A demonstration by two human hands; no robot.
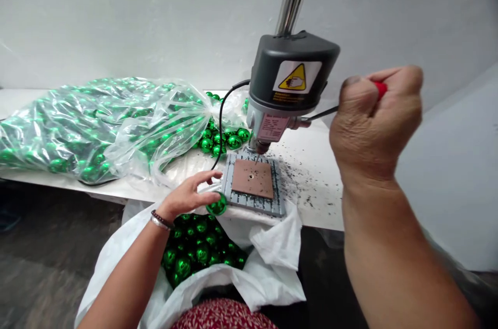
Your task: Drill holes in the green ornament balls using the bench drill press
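My right hand [375, 121] is wrapped round the red-tipped feed lever [324, 112] of a small drill press [293, 77]. Left of the press table, my left hand [194, 194] has its thumb and fingers apart. A shiny green ball [217, 204] is just under the thumb tip; whether it touches the thumb I cannot tell. Under the drill bit [257, 159] lies a square brown board [252, 186] with a small hole, on the slotted metal base [278, 204]. Below my left hand, an open white bag [272, 246] holds many green balls [202, 254].
A large clear plastic bag [116, 126] of green balls lies along the white table [315, 163] at left, with loose balls [210, 143] by its tied neck. Dark shavings [299, 183] are scattered round the base. A black cable [221, 121] hangs beside the press.
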